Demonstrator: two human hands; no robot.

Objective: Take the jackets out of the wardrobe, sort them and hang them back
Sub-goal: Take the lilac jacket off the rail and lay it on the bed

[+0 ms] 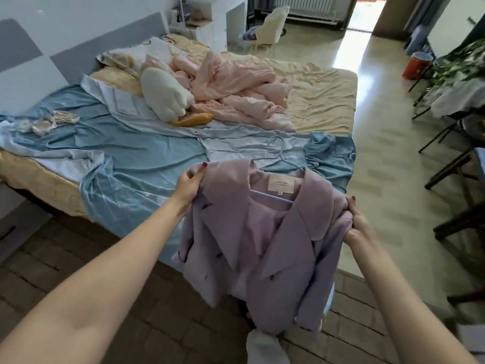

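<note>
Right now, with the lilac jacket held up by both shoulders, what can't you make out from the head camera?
- Hanger: its bar runs inside the lilac jacket; the collar hides how the shoulders sit on it.
- Label: print too small to read.
- Jacket hem: folds hide it.
- Left hand and right hand: fingertips buried in cloth.
- Wardrobe: out of frame.

Head-worn view looks down, forward, near the bed (325, 101).

We see a daylit room, bright overall, with light pouring through the doorway (367, 11) at top right and glaring in a white streak on the floor (349, 51). Edges bend with wide-angle distortion, shadows stay soft, and the whole picture is slightly blurred.
</note>
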